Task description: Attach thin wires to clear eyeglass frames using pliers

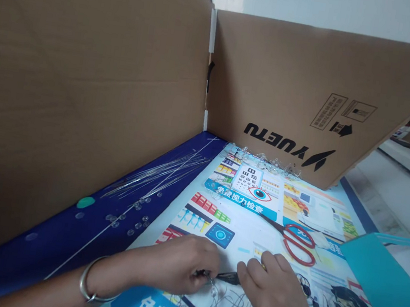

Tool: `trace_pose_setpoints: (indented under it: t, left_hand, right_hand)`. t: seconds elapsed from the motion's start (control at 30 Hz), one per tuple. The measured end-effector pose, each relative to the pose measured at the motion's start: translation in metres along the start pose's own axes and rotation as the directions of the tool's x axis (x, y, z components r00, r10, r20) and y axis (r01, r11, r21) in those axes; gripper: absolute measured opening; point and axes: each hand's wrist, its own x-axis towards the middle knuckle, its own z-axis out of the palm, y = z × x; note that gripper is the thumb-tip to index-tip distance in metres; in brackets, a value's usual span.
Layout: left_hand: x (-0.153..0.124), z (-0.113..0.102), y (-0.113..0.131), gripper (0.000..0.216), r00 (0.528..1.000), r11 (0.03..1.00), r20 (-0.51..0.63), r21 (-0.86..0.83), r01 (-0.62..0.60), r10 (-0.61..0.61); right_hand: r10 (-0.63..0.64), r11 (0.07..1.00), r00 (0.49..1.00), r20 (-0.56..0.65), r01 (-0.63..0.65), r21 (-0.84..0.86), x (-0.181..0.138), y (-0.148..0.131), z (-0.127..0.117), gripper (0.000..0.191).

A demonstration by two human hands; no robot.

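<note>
My left hand [188, 264], with a silver bangle [88, 277] on the wrist, is closed on the wire of a beaded strand. Clear beads and thin wire [213, 303] hang in a loose tangle under it. Wrapped in the fingers of my right hand [270, 284] is a pair of pliers [228, 278]; only the dark jaws show, pointing left at the wire by my left fingers. Whether the jaws grip the wire I cannot tell. Red-handled scissors [299, 244] lie beyond my right hand, blades to the left.
Straight wires [159, 175] and loose clear beads [137, 215] lie on the blue strip at left. More beaded wire [273, 163] lies along the back cardboard wall [296, 85]. Another cardboard wall [85, 79] rises at left. A teal folder-like object [378, 282] is at right.
</note>
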Motion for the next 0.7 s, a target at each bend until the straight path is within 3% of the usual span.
trace_pose_setpoints:
  t: [0.23,0.5,0.7]
  left_hand:
    - [0.0,-0.002,-0.001,0.014,1.0,0.998,0.002,-0.067,0.016,-0.016]
    - [-0.001,0.004,-0.005,0.01,0.994,0.994,-0.051,-0.044,0.098,-0.1]
    - [0.0,0.015,-0.011,0.009,0.98,0.988,-0.126,-0.023,0.152,-0.154]
  right_hand:
    - [0.054,0.997,0.998,0.031,-0.055,0.044,-0.004,-0.002,0.008,0.016]
    - [0.294,0.952,0.95,0.101,-0.301,0.062,-0.009,0.01,0.016,0.013]
    - [0.388,0.915,0.918,0.079,-0.394,0.081,-0.012,0.02,0.024,0.007]
